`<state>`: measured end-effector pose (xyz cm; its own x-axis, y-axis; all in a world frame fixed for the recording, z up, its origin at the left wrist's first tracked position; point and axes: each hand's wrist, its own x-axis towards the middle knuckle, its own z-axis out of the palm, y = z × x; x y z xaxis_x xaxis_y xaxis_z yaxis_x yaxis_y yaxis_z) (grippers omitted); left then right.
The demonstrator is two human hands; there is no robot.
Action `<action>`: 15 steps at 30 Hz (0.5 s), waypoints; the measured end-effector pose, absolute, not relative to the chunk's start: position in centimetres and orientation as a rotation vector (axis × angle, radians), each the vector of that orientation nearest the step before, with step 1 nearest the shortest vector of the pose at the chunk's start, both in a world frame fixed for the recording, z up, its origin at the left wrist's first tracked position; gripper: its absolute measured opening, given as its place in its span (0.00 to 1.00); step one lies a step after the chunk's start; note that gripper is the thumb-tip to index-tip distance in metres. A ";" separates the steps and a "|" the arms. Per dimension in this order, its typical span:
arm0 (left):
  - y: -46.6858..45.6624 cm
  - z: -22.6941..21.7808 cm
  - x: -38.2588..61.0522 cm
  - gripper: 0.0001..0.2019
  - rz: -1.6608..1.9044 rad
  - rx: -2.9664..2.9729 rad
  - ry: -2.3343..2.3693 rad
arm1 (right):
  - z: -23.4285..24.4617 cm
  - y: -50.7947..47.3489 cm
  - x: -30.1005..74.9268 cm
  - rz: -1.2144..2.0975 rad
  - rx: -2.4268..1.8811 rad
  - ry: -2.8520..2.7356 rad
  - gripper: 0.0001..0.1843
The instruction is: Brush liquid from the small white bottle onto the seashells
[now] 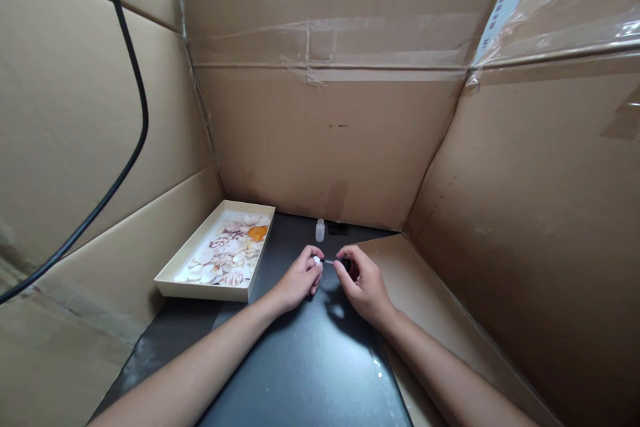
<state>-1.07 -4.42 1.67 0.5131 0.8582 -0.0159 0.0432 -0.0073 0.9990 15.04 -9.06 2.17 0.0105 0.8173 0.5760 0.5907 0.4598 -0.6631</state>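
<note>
My left hand (299, 279) is closed, pinching a small white shell (317, 260) between its fingertips above the black table (310, 360). My right hand (363, 280) is closed on a dark-handled brush (345, 265), its thin tip reaching left to touch the shell. A small clear bottle (320, 230) stands upright just behind the hands, with a dark cap (338, 228) lying beside it. A shallow cream tray (170, 278) holding several shells, one of them orange (257, 233), sits to the left of my left hand.
Cardboard walls (325, 133) enclose the table at the back and on both sides. A cardboard sheet (400, 260) lies on the table to the right. A black cable (135, 67) hangs across the upper left.
</note>
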 end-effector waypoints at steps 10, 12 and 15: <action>-4.4 1.6 -0.9 0.07 0.828 1.425 0.857 | 2.1 -9.0 15.0 0.318 -1.239 -1.678 0.07; -4.3 1.4 -0.9 0.07 0.854 1.447 0.857 | 2.1 -9.0 15.0 0.312 -1.246 -1.681 0.07; -4.1 1.2 -1.0 0.07 0.873 1.471 0.851 | 2.1 -9.0 15.1 0.293 -1.259 -1.666 0.07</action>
